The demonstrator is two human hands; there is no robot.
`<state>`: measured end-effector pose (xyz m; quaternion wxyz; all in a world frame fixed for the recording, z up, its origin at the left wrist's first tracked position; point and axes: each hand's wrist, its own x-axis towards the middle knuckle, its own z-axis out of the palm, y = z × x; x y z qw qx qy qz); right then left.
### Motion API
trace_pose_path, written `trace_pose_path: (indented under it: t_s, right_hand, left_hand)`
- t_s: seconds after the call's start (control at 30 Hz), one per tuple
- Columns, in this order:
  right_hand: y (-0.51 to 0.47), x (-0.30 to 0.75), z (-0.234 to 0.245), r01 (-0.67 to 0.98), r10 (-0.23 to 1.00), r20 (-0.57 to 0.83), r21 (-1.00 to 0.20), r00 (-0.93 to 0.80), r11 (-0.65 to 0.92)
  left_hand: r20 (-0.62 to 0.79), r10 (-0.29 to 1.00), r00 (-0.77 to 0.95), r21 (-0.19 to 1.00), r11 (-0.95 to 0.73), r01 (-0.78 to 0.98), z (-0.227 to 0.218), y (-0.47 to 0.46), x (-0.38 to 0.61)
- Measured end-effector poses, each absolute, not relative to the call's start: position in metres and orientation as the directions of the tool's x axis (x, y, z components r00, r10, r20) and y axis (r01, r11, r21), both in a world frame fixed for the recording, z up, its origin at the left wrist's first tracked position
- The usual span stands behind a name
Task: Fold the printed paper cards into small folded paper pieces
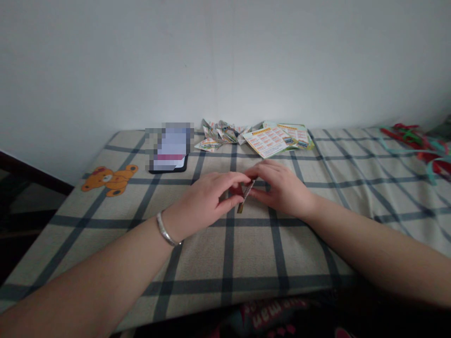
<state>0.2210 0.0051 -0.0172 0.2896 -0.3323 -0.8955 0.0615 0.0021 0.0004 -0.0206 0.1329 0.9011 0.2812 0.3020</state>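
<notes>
Between my two hands is a small folded piece of printed paper (248,188), seen nearly edge-on and partly covered by fingers. My left hand (211,195) pinches it from the left with thumb and fingertips; a silver bangle (165,229) circles that wrist. From the right, my right hand (280,190) grips the same paper, its thumb and fingers closed on it. Both hands are low over the middle of the checked tablecloth (253,263). How the paper is folded I cannot make out.
Folded paper shapes (225,134) lie along the wall, beside flat printed sheets (269,141). A phone (171,148) lies at the back left, with a bear cutout (109,180) nearer the left edge. Red and teal ribbons (419,148) are heaped at the far right.
</notes>
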Motion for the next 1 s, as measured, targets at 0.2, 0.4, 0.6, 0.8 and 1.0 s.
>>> trace_pose_path:
  t_s: [0.2, 0.4, 0.6, 0.8, 1.0]
  right_hand:
    - [0.007, 0.221, -0.022, 0.538, 0.655, 0.470, -0.374, -0.592, 0.755]
    - [0.007, 0.221, -0.024, 0.524, 0.655, 0.461, -0.393, -0.599, 0.755]
    - [0.009, 0.221, -0.026, 0.484, 0.601, 0.535, -0.360, -0.593, 0.798]
    - [0.008, 0.221, -0.020, 0.509, 0.655, 0.511, -0.412, -0.557, 0.755]
    - [0.007, 0.223, -0.016, 0.495, 0.682, 0.467, -0.470, -0.563, 0.731]
  left_hand:
    - [0.482, 0.476, 0.735, 0.248, -0.879, 0.407, -0.023, 0.000, 0.001]
    - [0.517, 0.443, 0.732, 0.167, -0.891, 0.422, -0.022, 0.000, 0.000]
    - [0.512, 0.471, 0.719, 0.146, -0.872, 0.467, -0.021, 0.005, -0.001]
    - [0.532, 0.413, 0.739, 0.011, -0.876, 0.482, -0.013, 0.001, 0.001]
    - [0.569, 0.408, 0.714, -0.059, -0.846, 0.530, -0.011, -0.002, 0.001]
